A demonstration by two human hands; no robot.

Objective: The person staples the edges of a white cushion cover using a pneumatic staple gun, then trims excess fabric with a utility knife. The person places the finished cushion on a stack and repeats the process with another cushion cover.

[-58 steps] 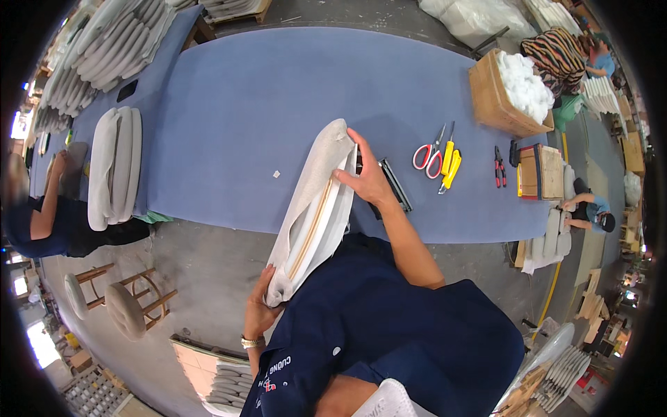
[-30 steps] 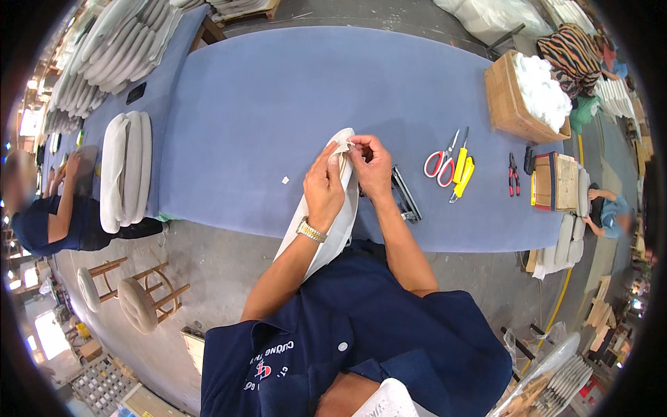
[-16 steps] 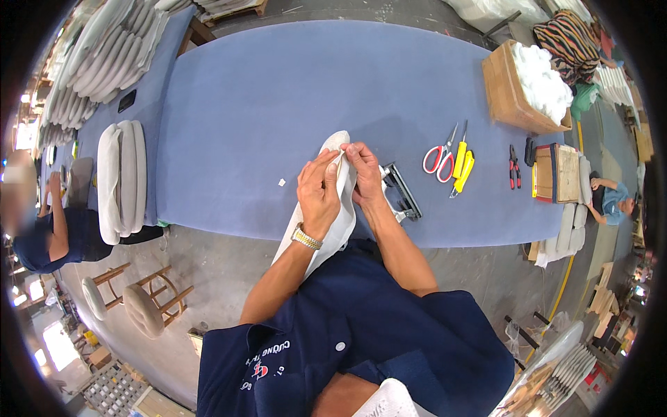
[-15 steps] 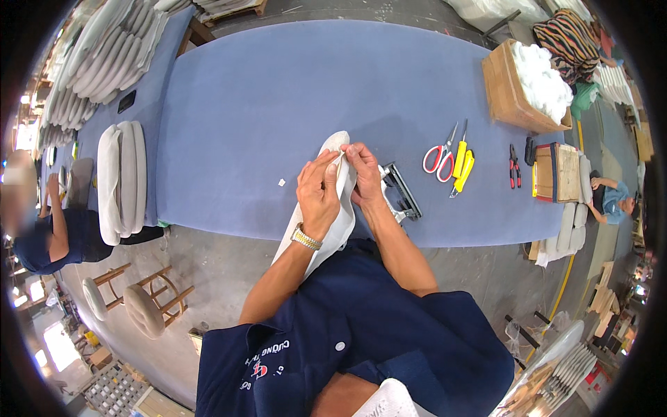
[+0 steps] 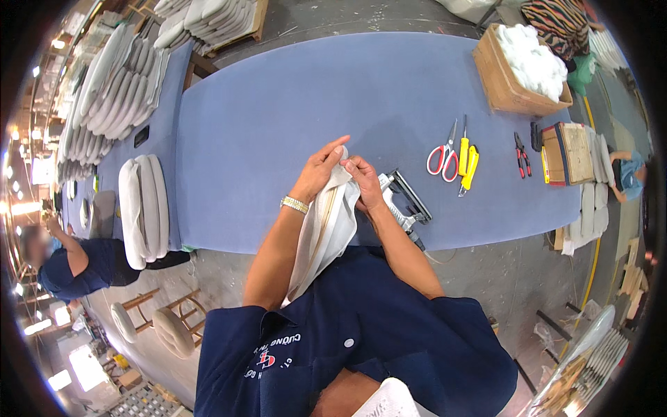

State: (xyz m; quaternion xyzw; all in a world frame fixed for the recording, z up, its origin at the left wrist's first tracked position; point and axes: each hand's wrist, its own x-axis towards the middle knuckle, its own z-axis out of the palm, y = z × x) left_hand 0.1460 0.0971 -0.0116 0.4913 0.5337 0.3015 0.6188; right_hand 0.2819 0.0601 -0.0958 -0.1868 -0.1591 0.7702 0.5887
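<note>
A long piece of light grey fabric (image 5: 332, 219), perhaps a cushion cover, hangs from my hands toward my lap, with a thin brownish line running down it. My left hand (image 5: 318, 172), below a gold and silver watch, pinches its upper end between thumb and fingers, the index finger pointing out. Close beside it, my right hand (image 5: 363, 182) grips the right edge of the same end with curled fingers. Just right of that hand, a silver and black staple gun (image 5: 408, 201) lies on the blue-covered table (image 5: 278, 90), partly hidden by my forearm.
Red-handled scissors (image 5: 443, 158), a yellow screwdriver (image 5: 464, 149), a yellow cutter (image 5: 470, 169) and pliers (image 5: 522, 156) lie to the right. Beyond stands a cardboard box (image 5: 490, 80) of white stuffing. Grey cushions (image 5: 142, 208) are stacked at left, near a seated co-worker (image 5: 83, 260).
My left hand has turned and lifted its index finger. The fabric has swung round, showing its brownish line. The whole view has shifted slightly.
</note>
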